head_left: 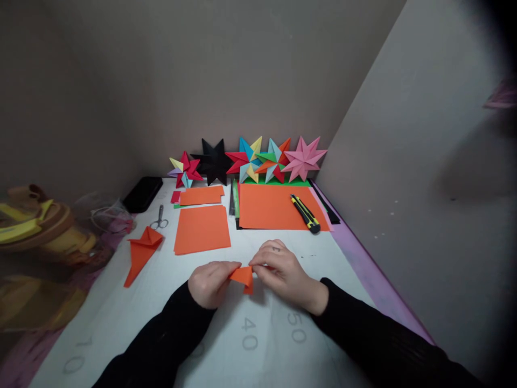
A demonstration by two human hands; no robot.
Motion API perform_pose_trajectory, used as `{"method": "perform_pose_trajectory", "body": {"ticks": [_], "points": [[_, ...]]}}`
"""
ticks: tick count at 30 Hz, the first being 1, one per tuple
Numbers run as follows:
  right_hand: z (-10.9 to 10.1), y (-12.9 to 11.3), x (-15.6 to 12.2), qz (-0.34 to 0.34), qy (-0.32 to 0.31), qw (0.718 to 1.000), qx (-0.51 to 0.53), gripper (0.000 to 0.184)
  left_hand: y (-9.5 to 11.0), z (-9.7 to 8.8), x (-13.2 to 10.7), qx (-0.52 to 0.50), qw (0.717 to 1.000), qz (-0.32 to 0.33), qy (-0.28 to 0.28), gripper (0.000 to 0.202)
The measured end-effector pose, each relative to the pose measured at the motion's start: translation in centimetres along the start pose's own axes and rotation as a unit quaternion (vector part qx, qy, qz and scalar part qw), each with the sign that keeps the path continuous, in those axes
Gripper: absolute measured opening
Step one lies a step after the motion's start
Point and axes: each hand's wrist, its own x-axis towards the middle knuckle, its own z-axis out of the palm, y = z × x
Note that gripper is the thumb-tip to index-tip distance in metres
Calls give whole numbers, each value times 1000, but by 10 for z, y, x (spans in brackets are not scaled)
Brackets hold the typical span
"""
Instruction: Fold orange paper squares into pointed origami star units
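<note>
A small piece of folded orange paper (244,277) is held just above the white work surface, between my two hands. My left hand (210,281) pinches its left side, with the thumb and index finger closed on it. From the right, my right hand (281,272) pinches the upper right corner with its fingertips. One flap of the paper hangs down toward me. Beyond my hands lies a stack of orange paper squares (202,230). Farther left rests another folded orange paper piece (144,252), close to small scissors (160,220).
Large orange sheets (266,207) lie over other colours, with a yellow-black box cutter (305,213) on top. Orange strips (201,195) sit left of them. Several paper stars, one pink (304,158), lean on the wall. A black phone (143,194) and a yellow-brown container (52,226) are at left.
</note>
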Motion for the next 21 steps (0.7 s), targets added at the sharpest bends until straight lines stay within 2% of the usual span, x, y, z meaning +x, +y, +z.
{"method": "perform_pose_trajectory", "body": {"ticks": [6,13,18,21], "points": [[0,-1,0,0,1,1000,25,18,2,2,-2,-11,1000,-24,-16,33],[0,-3,1,7,-2,999,32,16,1,2,-2,-6,1000,-1,-10,34],[-1,-2,-1,-12,-20,1000,14,16,3,5,-1,-1,999,13,31,34],[-1,-1,-2,-17,-25,999,10,16,8,7,0,-43,998,-22,37,33]]}}
